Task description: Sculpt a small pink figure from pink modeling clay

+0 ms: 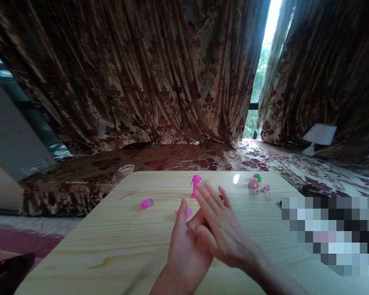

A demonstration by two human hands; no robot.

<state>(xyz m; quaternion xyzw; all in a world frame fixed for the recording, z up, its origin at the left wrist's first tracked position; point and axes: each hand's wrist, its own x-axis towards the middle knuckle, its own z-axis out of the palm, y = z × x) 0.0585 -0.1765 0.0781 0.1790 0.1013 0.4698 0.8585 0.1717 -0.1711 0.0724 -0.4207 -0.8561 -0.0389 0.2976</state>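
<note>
My left hand (pixel 189 250) is palm up over the table, its thumb stretched out and its fingers mostly hidden. Across its palm lies my right hand (pixel 223 229), with fingers straight and slightly spread. Whether anything sits between the palms is hidden. Just beyond the fingertips stands a bright pink figure with drooping strands on top (pixel 196 185). A pink piece (pixel 188 213) shows partly behind my left thumb. Farther left is a small pink lump (pixel 146 203). A bit of red (pixel 220 197) peeks out behind my right fingers.
On the pale wooden table (pixel 104 246), pink pieces (pixel 253 183) and a green piece (pixel 257 178) sit at the back right. A clear container (pixel 123 173) is by the far left edge. Behind are patterned curtains (pixel 172 82) and a white lamp (pixel 320 134). A blurred-out patch covers the right side.
</note>
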